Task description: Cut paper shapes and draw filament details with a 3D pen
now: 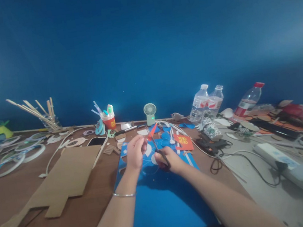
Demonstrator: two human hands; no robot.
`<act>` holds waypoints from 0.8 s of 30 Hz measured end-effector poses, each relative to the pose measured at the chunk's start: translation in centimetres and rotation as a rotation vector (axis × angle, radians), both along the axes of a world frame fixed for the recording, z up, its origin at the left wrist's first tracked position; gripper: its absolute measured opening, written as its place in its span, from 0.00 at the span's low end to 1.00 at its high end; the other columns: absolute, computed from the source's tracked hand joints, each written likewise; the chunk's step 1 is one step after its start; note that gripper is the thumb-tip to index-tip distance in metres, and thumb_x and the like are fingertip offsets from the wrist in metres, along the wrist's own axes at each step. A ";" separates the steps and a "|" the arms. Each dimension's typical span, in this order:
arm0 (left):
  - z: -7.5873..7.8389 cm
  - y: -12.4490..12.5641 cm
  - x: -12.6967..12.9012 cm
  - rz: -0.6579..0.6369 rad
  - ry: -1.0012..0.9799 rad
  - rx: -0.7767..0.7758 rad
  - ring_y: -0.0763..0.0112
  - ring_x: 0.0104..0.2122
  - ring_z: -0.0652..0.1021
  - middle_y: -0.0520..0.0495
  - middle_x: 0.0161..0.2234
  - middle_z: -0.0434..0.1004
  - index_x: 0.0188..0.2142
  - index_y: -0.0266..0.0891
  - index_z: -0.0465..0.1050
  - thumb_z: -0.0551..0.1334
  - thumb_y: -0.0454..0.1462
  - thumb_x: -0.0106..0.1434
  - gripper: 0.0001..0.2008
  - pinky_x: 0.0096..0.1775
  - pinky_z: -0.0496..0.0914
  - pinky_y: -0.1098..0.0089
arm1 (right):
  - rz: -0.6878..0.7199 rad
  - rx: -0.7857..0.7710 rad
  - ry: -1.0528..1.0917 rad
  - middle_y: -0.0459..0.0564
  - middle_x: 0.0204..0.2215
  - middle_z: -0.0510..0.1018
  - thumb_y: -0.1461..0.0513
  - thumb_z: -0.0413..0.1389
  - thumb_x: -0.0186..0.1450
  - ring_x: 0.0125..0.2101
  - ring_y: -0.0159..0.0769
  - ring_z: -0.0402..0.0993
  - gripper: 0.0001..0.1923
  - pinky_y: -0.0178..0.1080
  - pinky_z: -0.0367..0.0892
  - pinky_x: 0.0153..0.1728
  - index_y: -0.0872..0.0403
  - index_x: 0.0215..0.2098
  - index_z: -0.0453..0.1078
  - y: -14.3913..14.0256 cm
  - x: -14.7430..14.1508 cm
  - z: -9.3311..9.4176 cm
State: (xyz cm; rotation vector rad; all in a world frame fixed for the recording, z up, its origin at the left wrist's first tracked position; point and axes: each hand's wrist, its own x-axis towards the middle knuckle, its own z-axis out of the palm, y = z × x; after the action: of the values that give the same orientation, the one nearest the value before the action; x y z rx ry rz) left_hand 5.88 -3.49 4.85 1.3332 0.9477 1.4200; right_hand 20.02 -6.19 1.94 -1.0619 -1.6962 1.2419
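My right hand (172, 160) is closed around the dark handles of a pair of scissors (164, 158), whose blades point up and away from me. Close to the blades is a piece of red paper (152, 131), apparently pinched by the fingers of my left hand (136, 151); the exact grip is small and blurred. Both hands are above a blue sheet (164, 205). Blue cut-out pieces (165, 138) and a white round piece (148, 150) lie around them. A red packet with yellow characters (183, 142) rests on the right.
Brown cardboard (67, 174) lies to the left, with paper rings (9, 165) farther out. A cup of markers (109, 120) and a small fan (150, 113) stand at the back. Plastic bottles (200, 103), cables and a power strip (276, 156) occupy the right.
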 end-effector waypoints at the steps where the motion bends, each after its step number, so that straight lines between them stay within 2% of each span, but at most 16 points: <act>1: -0.1 -0.1 0.2 -0.001 -0.004 0.001 0.79 0.15 0.60 0.56 0.14 0.57 0.20 0.38 0.62 0.53 0.40 0.56 0.12 0.18 0.52 0.77 | -0.006 0.003 0.012 0.42 0.10 0.59 0.36 0.47 0.52 0.12 0.25 0.55 0.32 0.31 0.51 0.14 0.55 0.14 0.57 0.0 -0.1 -0.1; 10: -0.7 -0.8 1.1 0.015 0.086 0.031 0.79 0.17 0.60 0.56 0.14 0.57 0.18 0.37 0.62 0.54 0.38 0.56 0.12 0.20 0.54 0.76 | -0.001 0.009 0.041 0.42 0.10 0.59 0.38 0.49 0.53 0.12 0.25 0.54 0.31 0.31 0.49 0.14 0.55 0.13 0.57 -0.1 -0.2 0.1; 16: -0.6 -0.7 0.9 0.062 0.171 0.077 0.78 0.17 0.61 0.57 0.13 0.57 0.14 0.37 0.60 0.54 0.32 0.53 0.12 0.22 0.55 0.75 | 0.027 0.008 0.050 0.43 0.11 0.60 0.38 0.49 0.53 0.13 0.26 0.55 0.30 0.32 0.50 0.15 0.56 0.16 0.60 -0.4 -0.3 0.5; 24: -0.4 -0.8 1.1 0.039 0.209 0.108 0.78 0.18 0.61 0.57 0.15 0.58 0.15 0.37 0.60 0.53 0.32 0.52 0.11 0.23 0.56 0.75 | 0.034 0.052 0.080 0.42 0.13 0.60 0.37 0.47 0.53 0.15 0.26 0.55 0.31 0.32 0.51 0.18 0.56 0.16 0.60 -0.6 -0.5 0.9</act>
State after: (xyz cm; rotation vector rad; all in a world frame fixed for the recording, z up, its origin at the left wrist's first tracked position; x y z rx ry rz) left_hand 6.95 -4.31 4.43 1.5743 1.0498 1.3976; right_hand 19.50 -6.84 2.83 -0.9442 -1.6828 1.2378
